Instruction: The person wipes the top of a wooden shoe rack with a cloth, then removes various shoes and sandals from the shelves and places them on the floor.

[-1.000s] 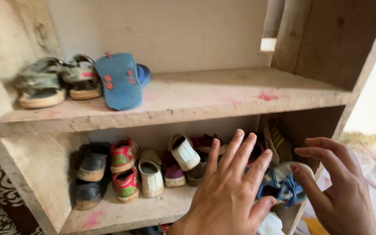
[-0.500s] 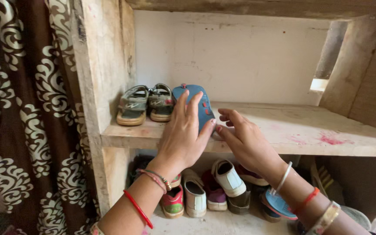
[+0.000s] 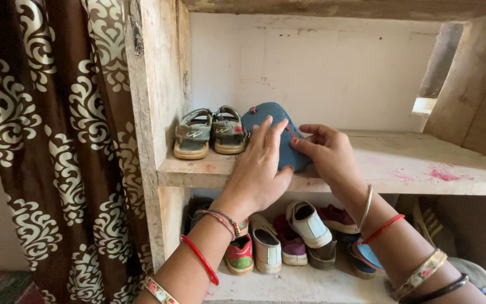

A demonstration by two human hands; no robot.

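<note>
I have both hands on the blue shoe [image 3: 277, 121], which lies sole-up on the upper wooden shelf [image 3: 378, 169], just right of the pair of grey-green sandals [image 3: 209, 132]. My left hand [image 3: 260, 166] lies flat over the near side of the sole, fingers together and extended, palm at the shelf's front edge. My right hand [image 3: 327, 149] has closed in from the right: its fingers curl onto the shoe's right edge, thumb and fingertips pinching the rim.

Change since one second ago: both hands were then spread open in front of the lower shelf [image 3: 288, 281], over the crowded small shoes [image 3: 282, 236]. They have since risen to the upper shelf. Half a second ago the left hand was already on the sole while the right hand hovered just beside it, fingers loose. Now the right hand touches the shoe as well.

Judgement: attention has passed from the lower row to this single overturned shoe, and contact from both sides suggests a two-handed hold is established. The shoe has not left the shelf. The patterned brown curtain [image 3: 46, 141] hangs at the left, apart from both hands.
</note>
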